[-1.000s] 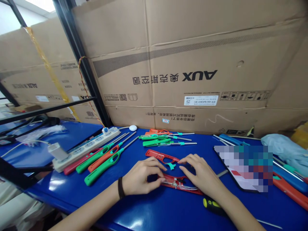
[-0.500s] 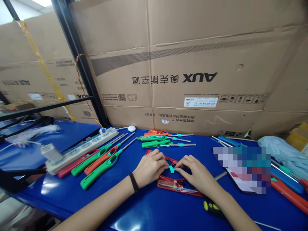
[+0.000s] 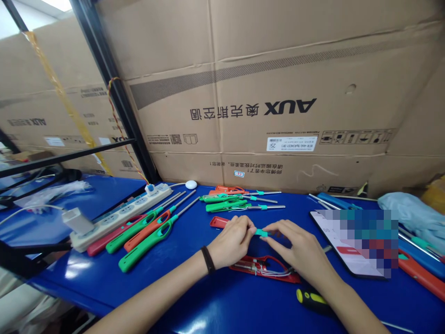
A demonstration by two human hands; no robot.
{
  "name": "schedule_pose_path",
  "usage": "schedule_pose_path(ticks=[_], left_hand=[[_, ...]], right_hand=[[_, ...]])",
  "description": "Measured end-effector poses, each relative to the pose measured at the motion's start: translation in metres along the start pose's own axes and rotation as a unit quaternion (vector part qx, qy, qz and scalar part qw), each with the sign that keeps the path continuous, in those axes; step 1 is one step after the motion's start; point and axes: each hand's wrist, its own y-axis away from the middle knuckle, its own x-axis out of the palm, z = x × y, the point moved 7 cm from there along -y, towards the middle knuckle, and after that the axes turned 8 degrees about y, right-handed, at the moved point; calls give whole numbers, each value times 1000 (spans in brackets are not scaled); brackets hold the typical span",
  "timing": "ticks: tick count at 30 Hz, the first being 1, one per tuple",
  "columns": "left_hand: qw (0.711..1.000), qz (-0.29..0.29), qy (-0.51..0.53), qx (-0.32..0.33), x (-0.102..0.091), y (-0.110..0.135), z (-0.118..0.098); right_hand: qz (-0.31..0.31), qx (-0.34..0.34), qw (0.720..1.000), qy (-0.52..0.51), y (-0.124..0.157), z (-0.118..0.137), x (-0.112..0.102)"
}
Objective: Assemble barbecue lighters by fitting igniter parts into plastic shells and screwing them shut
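Both hands meet over the middle of the blue table on a small teal plastic piece [image 3: 262,233]. My left hand [image 3: 233,242], closed, pinches its left end; the thumb and forefinger of my right hand [image 3: 295,242] grip the right end. Partly under my left hand lies a red lighter shell half [image 3: 218,222], most of it hidden. Below the hands rests the other red lighter half [image 3: 274,272], open side up, with white wires and a clear tube inside. My right forearm partly covers a yellow-and-black screwdriver [image 3: 314,298].
Several long-necked lighters [image 3: 145,248] lie beside a white power strip [image 3: 118,218] at left. Opened green and orange lighters [image 3: 225,204] sit behind the hands. A phone [image 3: 342,246], more lighters [image 3: 422,276] and a pale blue bag [image 3: 410,215] are at right. Cardboard [image 3: 250,69] stands behind.
Both hands have shifted slightly right and up with the teal piece, which has turned from tilted to nearly level. More of the open red lighter half shows now.
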Motion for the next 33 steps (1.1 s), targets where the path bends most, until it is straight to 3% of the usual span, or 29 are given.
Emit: schedule_pose_path(ticks=[4,9,13,17,23,33], left_hand=[[999,-15,48,3,1,0,-3],[996,-32,71,31,-2,3,-12],[993,1,90,70,-2,7,-18],[990,19,111,90,-4,14,-17],[994,27,86,57,1,23,-9],[996,50,-3,69,2,30,2]], right_hand=[[4,45,999,-21,1,-5,2],[61,78,991,-88,2,-7,14],[113,133,956,-236,2,-14,23],[119,186,916,-334,3,-22,27],[125,197,912,-338,4,-28,30],[154,233,883,-377,8,-30,40]])
